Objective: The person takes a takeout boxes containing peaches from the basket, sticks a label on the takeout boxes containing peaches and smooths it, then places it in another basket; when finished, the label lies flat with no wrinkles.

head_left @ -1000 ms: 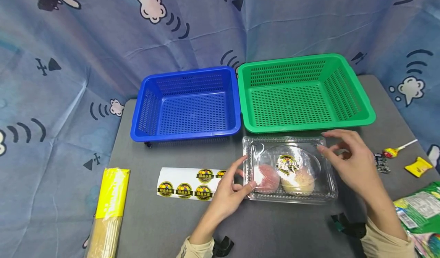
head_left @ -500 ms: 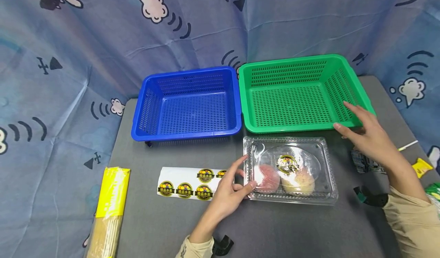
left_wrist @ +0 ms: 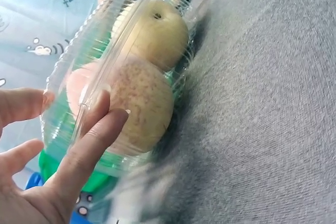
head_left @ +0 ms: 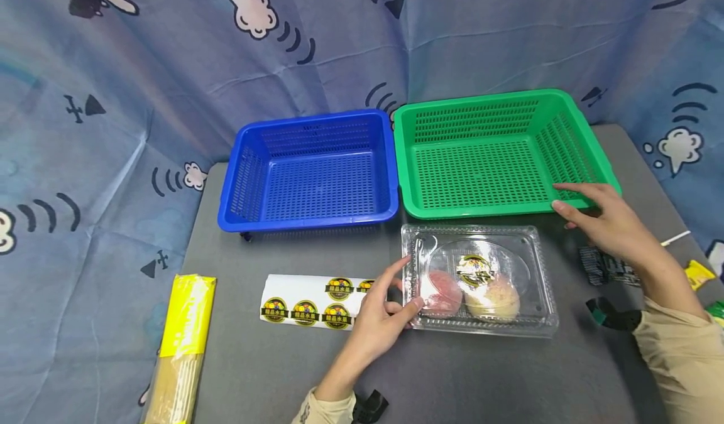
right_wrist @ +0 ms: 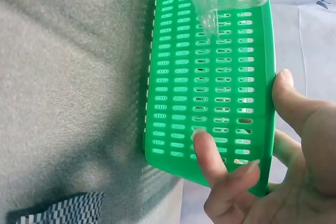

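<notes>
Two hands [head_left: 384,320], clamshell [head_left: 481,279] between, basket [head_left: 498,154] gripped

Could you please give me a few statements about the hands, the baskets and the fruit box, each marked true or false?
1. The right hand has its grip on the near right corner of the green basket. True.
2. The clear box holds three fruits. False: two show, one pinkish, one pale yellow.
3. The left hand touches the left end of the clear box. True.
4. The blue basket holds a lollipop. False: nothing shows inside it.
5. The sticker sheet lies inside the green basket. False: it lies on the grey table, left of the clear box.
</notes>
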The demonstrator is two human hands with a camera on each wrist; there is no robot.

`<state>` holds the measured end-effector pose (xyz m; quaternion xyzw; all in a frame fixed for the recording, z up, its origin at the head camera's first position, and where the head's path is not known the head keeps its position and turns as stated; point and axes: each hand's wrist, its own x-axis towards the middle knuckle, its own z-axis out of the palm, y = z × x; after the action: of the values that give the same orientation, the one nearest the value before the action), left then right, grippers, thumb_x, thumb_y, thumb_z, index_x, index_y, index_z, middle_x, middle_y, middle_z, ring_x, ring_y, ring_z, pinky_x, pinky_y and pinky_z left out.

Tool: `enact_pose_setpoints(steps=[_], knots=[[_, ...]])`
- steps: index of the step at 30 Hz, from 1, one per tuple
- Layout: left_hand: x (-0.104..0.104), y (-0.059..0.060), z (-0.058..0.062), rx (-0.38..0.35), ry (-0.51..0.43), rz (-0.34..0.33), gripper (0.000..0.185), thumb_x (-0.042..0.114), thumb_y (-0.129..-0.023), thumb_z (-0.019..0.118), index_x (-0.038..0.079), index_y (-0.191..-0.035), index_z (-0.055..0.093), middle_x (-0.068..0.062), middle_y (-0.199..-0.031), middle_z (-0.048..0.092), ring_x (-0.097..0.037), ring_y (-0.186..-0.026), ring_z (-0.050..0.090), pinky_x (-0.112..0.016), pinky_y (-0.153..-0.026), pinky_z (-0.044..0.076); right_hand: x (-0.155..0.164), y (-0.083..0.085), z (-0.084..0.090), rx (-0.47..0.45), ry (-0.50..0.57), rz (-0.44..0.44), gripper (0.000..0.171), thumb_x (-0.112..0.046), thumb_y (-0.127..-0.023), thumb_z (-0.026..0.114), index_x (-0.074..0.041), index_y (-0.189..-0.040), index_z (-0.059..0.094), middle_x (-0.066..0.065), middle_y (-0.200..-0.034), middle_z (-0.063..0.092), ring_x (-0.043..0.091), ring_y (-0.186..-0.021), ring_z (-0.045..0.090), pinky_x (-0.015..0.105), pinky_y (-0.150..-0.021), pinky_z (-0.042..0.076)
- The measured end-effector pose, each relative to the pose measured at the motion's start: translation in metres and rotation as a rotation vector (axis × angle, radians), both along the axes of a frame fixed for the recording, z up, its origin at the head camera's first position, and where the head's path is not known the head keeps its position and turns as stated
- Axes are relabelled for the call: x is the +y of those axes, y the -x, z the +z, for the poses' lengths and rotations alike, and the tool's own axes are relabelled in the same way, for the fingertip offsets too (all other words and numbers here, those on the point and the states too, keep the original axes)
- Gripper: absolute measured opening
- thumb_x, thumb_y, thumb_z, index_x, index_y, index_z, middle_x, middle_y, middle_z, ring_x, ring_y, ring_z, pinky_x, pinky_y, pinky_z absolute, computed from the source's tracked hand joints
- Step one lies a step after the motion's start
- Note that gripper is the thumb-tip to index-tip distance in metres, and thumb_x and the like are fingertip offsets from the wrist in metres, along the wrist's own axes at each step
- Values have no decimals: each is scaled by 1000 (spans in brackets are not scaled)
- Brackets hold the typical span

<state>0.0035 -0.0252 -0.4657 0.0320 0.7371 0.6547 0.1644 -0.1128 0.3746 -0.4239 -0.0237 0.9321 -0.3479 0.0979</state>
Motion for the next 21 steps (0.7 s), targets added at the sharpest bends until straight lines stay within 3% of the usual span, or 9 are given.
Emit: enact_pose_setpoints(steps=[3, 7, 15, 21], knots=[[1, -2, 1, 15, -11, -2, 72, 10, -98, 74, 32, -161, 45, -18, -124, 52, -22, -65, 74, -49, -63, 65, 2, 1, -2, 0, -21, 13, 62, -36, -112, 54, 1, -160, 41, 45, -155, 22, -18, -74, 54, 19, -60, 44], [3, -3, 1, 39, -16, -14, 73, 9, -98, 74, 33, -161, 45, -16, -122, 52, -8, -62, 69, -48, -63, 65, 7, 1, -3, 20, -26, 25, 58, -32, -110, 59, 1, -157, 46, 41, -152, 30, -19, -75, 55, 13, -65, 42], [4, -3, 4, 78, -29, -25, 72, 8, -98, 73, 33, -160, 47, -14, -118, 51, -34, -63, 73, -50, -61, 64, 8, 1, -3, 76, -55, 36, 40, -27, -109, 62, 2, -136, 67, 26, -128, 51, -15, -72, 58, 14, -64, 43], [6, -4, 11, 91, -42, -51, 69, 10, -98, 74, 29, -160, 49, -15, -119, 52, -3, -60, 64, -22, -54, 55, 7, 2, -2, 104, -69, 47, 36, -22, -109, 63, 4, -133, 68, 27, -125, 53, -16, -70, 56, 12, -64, 39]])
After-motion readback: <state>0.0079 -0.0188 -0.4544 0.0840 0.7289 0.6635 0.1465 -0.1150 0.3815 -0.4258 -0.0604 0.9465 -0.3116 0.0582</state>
